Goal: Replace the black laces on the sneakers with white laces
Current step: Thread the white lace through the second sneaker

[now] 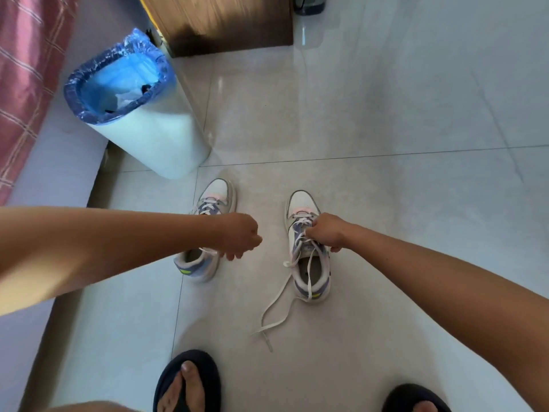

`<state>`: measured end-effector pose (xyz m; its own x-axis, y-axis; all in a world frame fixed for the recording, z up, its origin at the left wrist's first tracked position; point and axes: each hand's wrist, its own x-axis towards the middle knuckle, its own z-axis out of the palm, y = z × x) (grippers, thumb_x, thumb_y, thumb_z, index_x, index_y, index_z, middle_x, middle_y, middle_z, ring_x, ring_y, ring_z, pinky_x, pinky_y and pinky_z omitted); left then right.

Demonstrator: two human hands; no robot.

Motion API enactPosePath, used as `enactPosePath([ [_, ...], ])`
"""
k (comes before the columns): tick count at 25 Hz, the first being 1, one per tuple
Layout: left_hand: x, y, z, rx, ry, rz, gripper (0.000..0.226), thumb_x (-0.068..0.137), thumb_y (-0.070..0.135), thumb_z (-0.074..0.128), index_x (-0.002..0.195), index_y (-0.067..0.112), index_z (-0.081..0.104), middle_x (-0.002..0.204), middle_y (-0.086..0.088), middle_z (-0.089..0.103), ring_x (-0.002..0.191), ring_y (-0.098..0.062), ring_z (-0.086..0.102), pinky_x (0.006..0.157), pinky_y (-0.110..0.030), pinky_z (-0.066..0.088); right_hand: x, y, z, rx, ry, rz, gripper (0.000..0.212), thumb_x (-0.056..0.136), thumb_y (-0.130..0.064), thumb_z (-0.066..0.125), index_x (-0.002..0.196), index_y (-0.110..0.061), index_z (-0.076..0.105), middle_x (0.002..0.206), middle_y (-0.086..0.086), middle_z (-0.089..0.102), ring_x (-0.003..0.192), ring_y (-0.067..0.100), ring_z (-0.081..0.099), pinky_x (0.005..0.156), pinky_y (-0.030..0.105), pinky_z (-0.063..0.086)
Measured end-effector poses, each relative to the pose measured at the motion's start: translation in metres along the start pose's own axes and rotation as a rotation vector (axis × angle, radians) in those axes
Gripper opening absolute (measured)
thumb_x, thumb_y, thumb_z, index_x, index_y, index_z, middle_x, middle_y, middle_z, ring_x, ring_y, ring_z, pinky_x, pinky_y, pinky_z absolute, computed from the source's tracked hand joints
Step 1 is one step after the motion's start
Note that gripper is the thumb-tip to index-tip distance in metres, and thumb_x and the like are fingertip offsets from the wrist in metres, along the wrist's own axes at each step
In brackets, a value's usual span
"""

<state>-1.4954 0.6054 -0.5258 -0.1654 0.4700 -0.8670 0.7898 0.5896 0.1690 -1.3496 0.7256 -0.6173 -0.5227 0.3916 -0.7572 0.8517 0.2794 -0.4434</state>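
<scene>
The floor [386,203] is pale glossy tile filling most of the frame, and that slickness is my first worry: if I tug hard, a sneaker could skate away from me instead of letting the lace draw through.

At upper left stands the white bin [154,138] with its blue liner, well apart from the shoes, so I doubt it gets in the way.

My left hand [237,236] sits at centre frame, over the left-of-frame sneaker [205,233]. Those fingers are curled in, and a white lace [208,250] runs under them, but I cannot tell whether I am really pinching it. If I'm not, a pull there does nothing.

My right hand [325,233] is just right of centre on the other sneaker [309,248], fingers closed tight round the white lacing [301,230] at mid-tongue. Both shoes already show white crossings; I see no black lace on either. So I judge the threading is late, with snugging and tying left.

The loose lace ends [276,316] trail off that sneaker onto the floor at lower centre, close to my sandalled foot [185,382]. If I shift and stand on them while pulling, the lace could jerk unevenly or slip back out of an eyelet.
</scene>
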Motion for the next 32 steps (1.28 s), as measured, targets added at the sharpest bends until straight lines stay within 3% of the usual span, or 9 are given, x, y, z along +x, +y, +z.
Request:
enactPosePath([
  [5,0.047,0.026,0.016,-0.087,0.078,0.081,0.031,0.100,0.025,0.033,0.093,0.003,0.054,0.081,-0.012,0.060,0.053,-0.017,0.053,0.047,-0.024,0.043,0.004,0.007,0.012,-0.034,0.154,-0.114,0.034,0.093,-0.017,0.042,0.059,-0.014,0.041,0.064,0.003,0.045,0.071,0.023,0.045,0.051,0.027,0.031],
  [9,0.083,0.040,0.029,-0.055,0.141,0.182,0.038,0.100,0.027,0.031,0.091,0.001,0.057,0.084,-0.015,0.064,0.055,-0.022,0.056,0.046,-0.024,0.044,0.011,0.017,0.020,0.099,0.230,-0.156,0.035,0.090,-0.015,0.047,0.055,-0.017,0.046,0.061,0.000,0.047,0.062,0.016,0.043,0.053,0.028,0.031],
  [12,0.096,0.047,0.043,0.092,0.230,0.240,0.031,0.099,0.020,0.032,0.100,0.004,0.058,0.102,-0.018,0.066,0.080,-0.030,0.065,0.061,-0.030,0.047,0.009,0.019,0.023,0.211,0.255,-0.139,0.036,0.088,-0.010,0.047,0.053,-0.017,0.044,0.057,-0.001,0.045,0.055,0.011,0.039,0.050,0.025,0.031],
  [15,0.099,0.056,0.044,0.199,0.286,0.181,0.028,0.097,0.015,0.037,0.115,0.009,0.058,0.118,-0.010,0.061,0.105,-0.027,0.059,0.076,-0.030,0.041,0.005,0.018,0.028,0.350,0.290,-0.112,0.039,0.090,-0.011,0.048,0.053,-0.015,0.038,0.055,0.001,0.039,0.052,0.012,0.034,0.050,0.024,0.031],
  [20,0.100,0.041,0.036,-0.092,0.175,0.298,0.023,0.097,0.012,0.033,0.087,0.007,0.053,0.091,-0.021,0.064,0.060,-0.024,0.055,0.054,-0.029,0.045,0.001,0.028,0.031,0.486,0.345,-0.070,0.033,0.090,-0.007,0.045,0.058,-0.012,0.039,0.059,0.006,0.038,0.056,0.018,0.037,0.051,0.028,0.037],
  [24,0.098,0.017,0.056,-0.380,0.385,0.392,0.023,0.099,0.017,0.035,0.081,0.008,0.045,0.086,-0.016,0.063,0.071,-0.024,0.056,0.067,-0.029,0.043,-0.005,0.037,0.035,0.720,0.399,-0.041,0.029,0.090,-0.007,0.043,0.062,-0.011,0.044,0.058,0.005,0.042,0.051,0.014,0.040,0.043,0.021,0.043],
  [27,0.098,0.011,0.075,-0.599,0.401,0.365,0.024,0.100,0.019,0.037,0.082,0.007,0.048,0.081,-0.012,0.061,0.067,-0.021,0.057,0.059,-0.023,0.040,-0.009,0.041,0.036,0.853,0.360,0.005,0.027,0.089,-0.005,0.042,0.063,-0.011,0.046,0.057,0.005,0.040,0.050,0.015,0.036,0.044,0.021,0.042],
  [29,0.102,0.012,0.072,-0.632,0.396,0.322,0.024,0.099,0.022,0.039,0.084,0.008,0.050,0.082,-0.009,0.061,0.064,-0.018,0.057,0.054,-0.020,0.041,-0.009,0.040,0.033,0.786,0.308,0.034,0.024,0.090,-0.009,0.042,0.066,-0.011,0.049,0.058,0.005,0.044,0.051,0.016,0.037,0.047,0.023,0.041],
  [32,0.105,0.023,0.055,-0.571,0.423,0.282,0.028,0.095,0.034,0.048,0.081,0.009,0.053,0.078,-0.005,0.061,0.071,-0.021,0.057,0.064,-0.028,0.044,-0.007,0.028,0.028,0.615,0.303,0.028,0.019,0.093,-0.029,0.051,0.084,-0.013,0.051,0.071,0.001,0.052,0.060,0.014,0.047,0.049,0.023,0.041],
])
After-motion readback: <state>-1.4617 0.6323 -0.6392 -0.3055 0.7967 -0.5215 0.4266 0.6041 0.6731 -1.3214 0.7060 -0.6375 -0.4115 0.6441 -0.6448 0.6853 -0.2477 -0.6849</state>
